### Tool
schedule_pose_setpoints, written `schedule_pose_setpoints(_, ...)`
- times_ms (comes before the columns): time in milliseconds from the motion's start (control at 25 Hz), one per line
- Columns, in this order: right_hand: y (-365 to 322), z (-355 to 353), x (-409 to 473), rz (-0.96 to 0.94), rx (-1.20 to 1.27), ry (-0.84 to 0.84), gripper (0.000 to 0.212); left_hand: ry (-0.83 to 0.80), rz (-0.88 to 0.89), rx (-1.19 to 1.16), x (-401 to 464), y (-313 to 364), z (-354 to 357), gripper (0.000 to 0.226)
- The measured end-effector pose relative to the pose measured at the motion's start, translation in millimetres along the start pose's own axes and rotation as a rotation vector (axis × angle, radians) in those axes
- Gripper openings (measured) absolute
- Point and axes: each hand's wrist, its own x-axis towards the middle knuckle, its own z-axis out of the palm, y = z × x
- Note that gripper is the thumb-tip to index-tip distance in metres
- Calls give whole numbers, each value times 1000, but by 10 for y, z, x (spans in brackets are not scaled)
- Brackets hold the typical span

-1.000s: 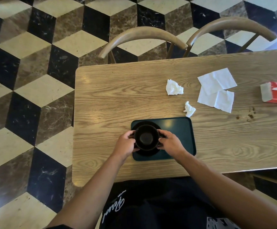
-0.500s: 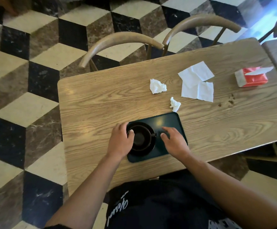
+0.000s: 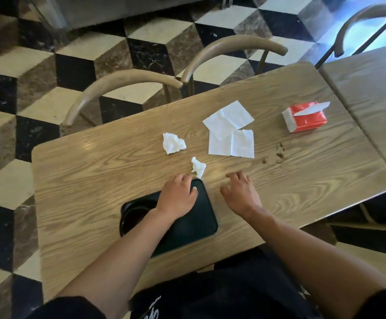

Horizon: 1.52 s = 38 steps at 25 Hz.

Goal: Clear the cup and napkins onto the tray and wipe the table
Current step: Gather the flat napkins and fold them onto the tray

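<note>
A dark green tray (image 3: pixel 196 217) lies near the front edge of the wooden table (image 3: pixel 95 171). A black cup on its saucer (image 3: pixel 133 216) sits at the tray's left end, partly hidden by my left forearm. My left hand (image 3: pixel 178 195) hovers over the tray's far edge, empty, fingers apart. My right hand (image 3: pixel 241 194) is above the table just right of the tray, open and empty. A small crumpled napkin (image 3: pixel 198 167) lies just beyond my left fingertips. A larger crumpled napkin (image 3: pixel 173 143) and two flat napkins (image 3: pixel 230 130) lie farther back.
A red tissue pack (image 3: pixel 304 117) stands at the table's back right. Brown crumbs or stains (image 3: pixel 277 154) mark the wood right of the flat napkins. Two wooden chairs (image 3: pixel 231 48) are tucked in on the far side. A second table (image 3: pixel 376 93) adjoins on the right.
Both hands have let go of the cup, which stays on the tray. They moved forward toward the small crumpled napkin. My head turned, shifting the view.
</note>
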Motion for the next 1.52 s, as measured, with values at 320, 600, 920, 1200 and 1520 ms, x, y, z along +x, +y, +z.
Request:
schedule_pose_setpoints(320,599,-504,1166,-74,80,-59,39,116,-196,-76,1236,980,410,25)
schedule_pose_setpoints(600,774,-732,1935,-118,168,58,28,316,-227,-3,1914,1200,598,15)
schedule_pose_setpoints(920,638,-646,2397,-159,123,160,30,410,45,88,2781,952,300,35)
schedule_pose_setpoints(1200,606,-582,2511,-182,-19,192,22,213,267,297,3155,784,118,22)
schedule_pose_setpoints(1520,540,-638,2438,-309,152,309,8,250,330,295,3064,753,-46,13)
